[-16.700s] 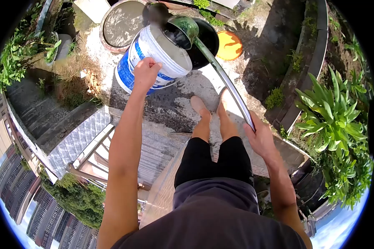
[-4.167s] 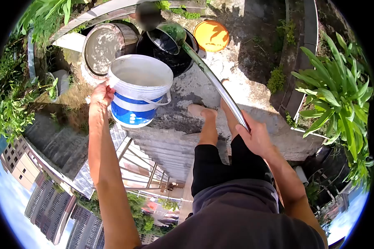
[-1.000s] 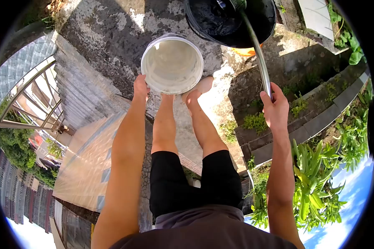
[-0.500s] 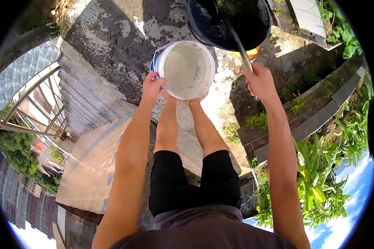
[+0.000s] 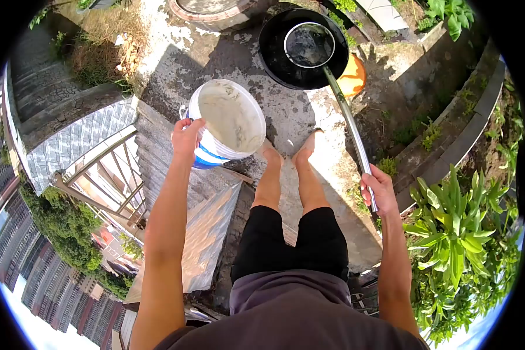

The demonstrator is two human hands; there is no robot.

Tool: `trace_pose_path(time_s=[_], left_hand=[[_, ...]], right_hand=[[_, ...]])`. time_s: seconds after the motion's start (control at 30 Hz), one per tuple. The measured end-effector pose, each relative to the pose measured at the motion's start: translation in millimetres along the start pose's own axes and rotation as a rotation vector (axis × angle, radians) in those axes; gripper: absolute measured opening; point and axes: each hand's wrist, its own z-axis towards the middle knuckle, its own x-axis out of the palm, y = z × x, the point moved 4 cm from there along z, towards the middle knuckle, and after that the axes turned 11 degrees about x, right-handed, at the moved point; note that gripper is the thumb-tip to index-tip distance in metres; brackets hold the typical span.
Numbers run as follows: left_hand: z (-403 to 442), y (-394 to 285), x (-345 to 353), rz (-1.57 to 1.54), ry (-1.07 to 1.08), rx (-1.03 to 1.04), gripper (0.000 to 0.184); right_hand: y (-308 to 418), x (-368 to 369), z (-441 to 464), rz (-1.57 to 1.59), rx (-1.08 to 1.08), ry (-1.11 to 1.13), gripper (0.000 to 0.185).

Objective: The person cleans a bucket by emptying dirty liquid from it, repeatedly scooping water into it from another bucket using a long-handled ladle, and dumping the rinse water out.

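Observation:
My left hand is closed on the near left rim of a white and blue bucket, which leans with its opening turned toward me. Greyish residue or liquid coats the inside. In my right hand is the metal handle of a long ladle. The round bowl of the ladle, with dark liquid in it, sits within the mouth of a black bucket ahead. How deep the bowl reaches is unclear.
An orange disc lies beside the black bucket. A large round container stands at the top. Leafy plants and a curved kerb are on the right, a metal railing on the left. My feet are on the concrete.
The ladle bowl, earlier dipped and partly out of view, now shows fully in the black bucket. My right hand has moved lower in view; the white and blue bucket shifted left and tilts more.

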Motion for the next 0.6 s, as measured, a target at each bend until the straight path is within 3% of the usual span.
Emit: trace_pose_path(time_s=[0.13,0.3,0.37,0.5,0.6], left_hand=[[20,-106,16,0.120,0.154,-0.015,0.040],[51,-188,105,0.298,0.374,-0.073,0.032],[68,-195,155,0.285,0.471,0.007,0.025],[88,-202,230,0.343,0.515,-0.035,0.014],[109,-198,262,0.364,0.533,-0.066,0.014]], right_hand=[[-11,-9,-26,0.047,-0.061,-0.031,0.026],[-10,-12,-52,-0.002,-0.190,-0.082,0.028],[-12,-14,-57,0.009,-0.186,-0.115,0.029],[-7,-14,-67,-0.069,-0.189,-0.186,0.032],[-3,-11,-61,-0.246,-0.391,-0.249,0.034]])
